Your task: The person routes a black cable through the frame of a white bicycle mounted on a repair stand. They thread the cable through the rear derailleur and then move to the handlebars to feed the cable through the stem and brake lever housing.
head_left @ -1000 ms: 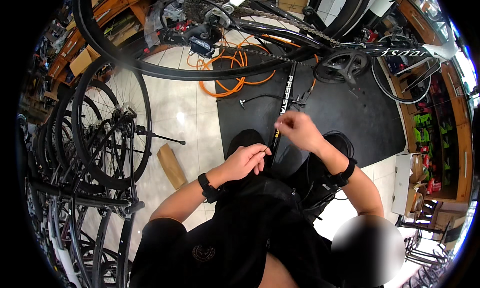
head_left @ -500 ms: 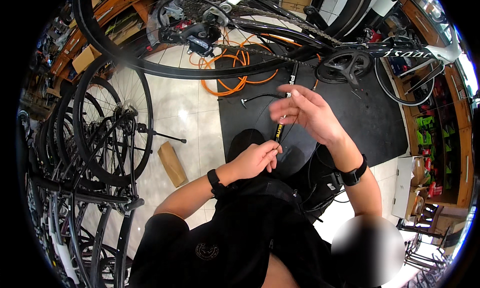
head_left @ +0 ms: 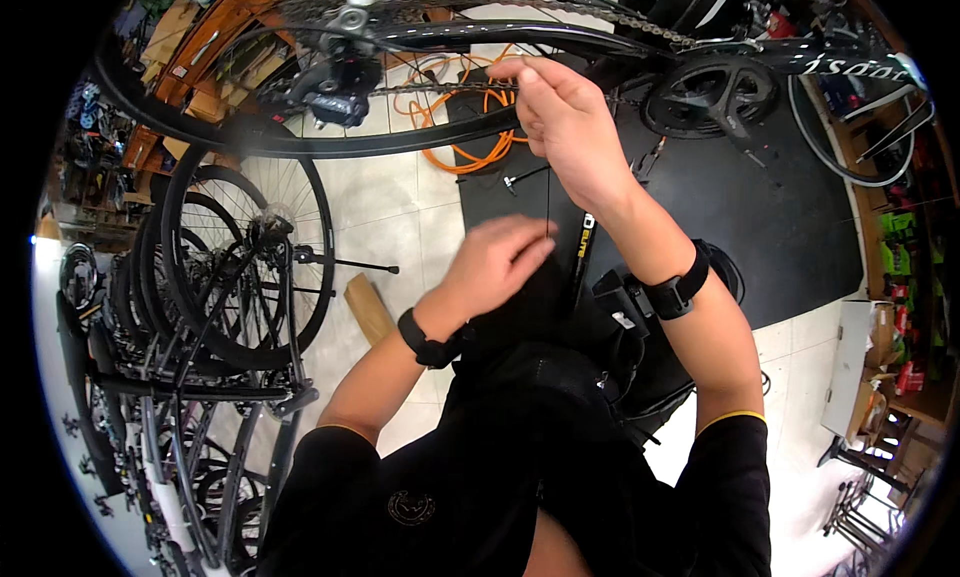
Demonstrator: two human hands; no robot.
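A thin dark cable (head_left: pixel 548 199) runs nearly straight up and down between my two hands. My right hand (head_left: pixel 575 132) is raised in front of the bicycle's lower frame tube, thumb and forefinger pinched at the cable's upper part. Lower and to the left, my left hand (head_left: pixel 488 265) has its thumb and fingers closed about the cable's lower part; its fingertips are slightly blurred. Beyond the hands is a black bicycle with a rear derailleur (head_left: pixel 340 95), a chain (head_left: pixel 560 9) and a crankset (head_left: pixel 712 97). My right forearm passes over a black tube with yellow lettering (head_left: pixel 580 257).
An orange hose (head_left: pixel 470 162) lies coiled partly on a dark mat (head_left: pixel 790 227). Several bicycles stand at the left, one wheel (head_left: pixel 250 252) nearest. A brown paper package (head_left: pixel 370 310) lies on the tiled floor. Shelves with boxes (head_left: pixel 905 307) line the right side.
My right hand has moved up and left toward the bicycle, its spread fingers now pinched. My left hand has risen a little. The view has shifted, bringing the bicycle lower left.
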